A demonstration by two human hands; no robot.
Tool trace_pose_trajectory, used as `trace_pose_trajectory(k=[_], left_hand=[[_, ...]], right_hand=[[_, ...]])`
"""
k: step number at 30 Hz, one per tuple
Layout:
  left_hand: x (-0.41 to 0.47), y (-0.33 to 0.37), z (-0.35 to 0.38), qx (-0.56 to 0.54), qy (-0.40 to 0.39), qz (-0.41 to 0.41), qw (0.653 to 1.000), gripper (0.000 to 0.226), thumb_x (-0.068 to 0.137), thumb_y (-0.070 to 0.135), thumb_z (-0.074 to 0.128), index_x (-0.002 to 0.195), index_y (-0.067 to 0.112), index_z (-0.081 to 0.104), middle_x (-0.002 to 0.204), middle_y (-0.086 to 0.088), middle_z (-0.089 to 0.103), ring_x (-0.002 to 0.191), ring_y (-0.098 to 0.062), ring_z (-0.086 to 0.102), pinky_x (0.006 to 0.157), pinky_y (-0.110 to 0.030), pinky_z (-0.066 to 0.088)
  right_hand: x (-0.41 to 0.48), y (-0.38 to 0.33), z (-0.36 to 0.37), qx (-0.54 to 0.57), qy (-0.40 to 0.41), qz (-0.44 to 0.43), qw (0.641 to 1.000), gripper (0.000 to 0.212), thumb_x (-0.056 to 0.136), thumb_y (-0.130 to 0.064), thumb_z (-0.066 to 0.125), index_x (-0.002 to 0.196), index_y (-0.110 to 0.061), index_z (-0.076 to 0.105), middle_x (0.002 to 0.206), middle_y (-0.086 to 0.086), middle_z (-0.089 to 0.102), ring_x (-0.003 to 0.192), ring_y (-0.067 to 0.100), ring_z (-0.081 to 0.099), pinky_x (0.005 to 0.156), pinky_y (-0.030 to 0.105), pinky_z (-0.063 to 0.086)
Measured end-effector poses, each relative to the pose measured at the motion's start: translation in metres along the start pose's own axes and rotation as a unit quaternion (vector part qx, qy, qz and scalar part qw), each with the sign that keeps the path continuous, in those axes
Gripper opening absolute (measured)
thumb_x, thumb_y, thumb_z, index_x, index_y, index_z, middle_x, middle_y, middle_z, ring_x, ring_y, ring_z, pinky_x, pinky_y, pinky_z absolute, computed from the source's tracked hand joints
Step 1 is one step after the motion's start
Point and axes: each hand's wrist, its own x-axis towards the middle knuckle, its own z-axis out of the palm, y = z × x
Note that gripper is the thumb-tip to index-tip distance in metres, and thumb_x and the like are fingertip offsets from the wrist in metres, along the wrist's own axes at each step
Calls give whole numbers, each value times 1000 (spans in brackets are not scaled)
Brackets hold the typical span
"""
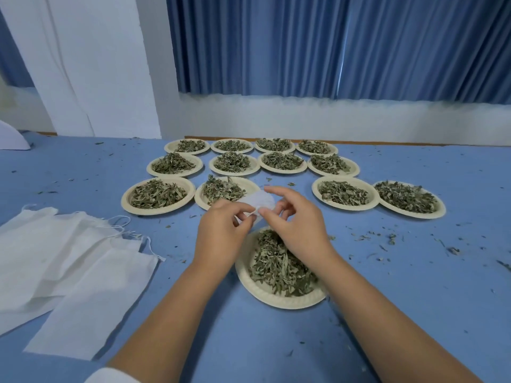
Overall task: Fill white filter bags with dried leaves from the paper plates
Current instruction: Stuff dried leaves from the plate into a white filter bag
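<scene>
Nearest, the forearms reach over a plate (279,299) of leaves (279,265); above its far rim the left hand (221,230) and right hand (293,217) each pinch the mouth of 1 bag (258,201), which stretches away from them. The leaves lie directly below, both hands equally near. Spare bags (63,269) rest left on the blue table (414,299); 12 more plates (282,161) sit beyond, before blue curtains (331,45).

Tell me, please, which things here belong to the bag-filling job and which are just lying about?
Job:
- filter bag pinched by left hand and right hand
- nearest plate of dried leaves
- spare filter bags

Lying about:
- blue curtain
- white object at far left
</scene>
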Motion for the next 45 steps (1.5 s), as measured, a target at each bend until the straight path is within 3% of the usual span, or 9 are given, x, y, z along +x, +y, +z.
trace_pose_trajectory(k=[4,8,18,21,25,30,37,41,45], left_hand=[[-2,-1,-1,19,-4,12,1000,12,85,16,74,95,20,77,84,9,56,62,-1,52,64,-19,43],[1,-3,-9,6,11,11,1000,14,87,9,70,96,18,77,96,0,56,79,-16,58,74,-28,48],[14,2,-42,202,149,214,944,18,78,-4,66,84,9,76,123,-18,60,117,-45,52,93,-57,39],[14,3,-44,172,151,234,945,23,84,3,56,88,10,78,120,-17,60,112,-40,55,93,-50,42],[9,5,-44,-1,92,161,983,34,86,-9,55,103,13,74,112,0,56,93,2,52,81,-9,43],[11,9,-43,-152,64,-47,985,30,89,18,69,116,27,61,110,13,64,87,4,64,72,-9,48],[10,8,-43,-164,-18,-61,984,8,85,17,74,83,25,74,80,16,73,75,3,67,65,-8,47],[12,3,-44,-153,19,-84,984,20,85,11,73,79,30,71,74,19,71,69,5,63,65,-11,50],[11,1,-44,-109,8,-46,993,23,87,13,71,80,35,71,79,20,71,73,6,63,62,-13,50]], right_hand=[[0,3,-2,44,25,23,998,15,88,-21,70,79,-33,69,74,-4,68,64,0,56,63,12,46],[2,3,-6,106,34,99,989,8,93,-22,64,88,-26,68,68,-8,64,59,2,55,61,24,50],[-3,-17,21,-55,-34,-49,997,36,82,-44,73,116,-32,65,96,-18,53,83,-5,49,77,2,35],[2,-27,29,-33,-48,-44,997,37,81,-42,74,115,-31,65,102,-18,59,90,-9,52,78,0,36],[8,-35,41,65,-82,11,994,15,87,-26,69,100,-18,73,91,-10,72,88,-2,66,77,13,51],[10,-31,37,220,-72,105,967,15,95,-12,62,99,-5,75,91,11,76,80,9,72,68,19,56],[12,-29,29,349,-143,197,905,24,97,-9,50,100,-7,74,97,9,76,94,18,73,76,28,59],[11,-27,24,179,-79,198,961,23,94,-22,52,104,-23,73,109,-4,68,78,-7,65,68,18,52],[11,-25,19,92,-19,122,988,21,85,-42,69,101,-28,72,100,-11,68,81,-3,61,69,15,44]])
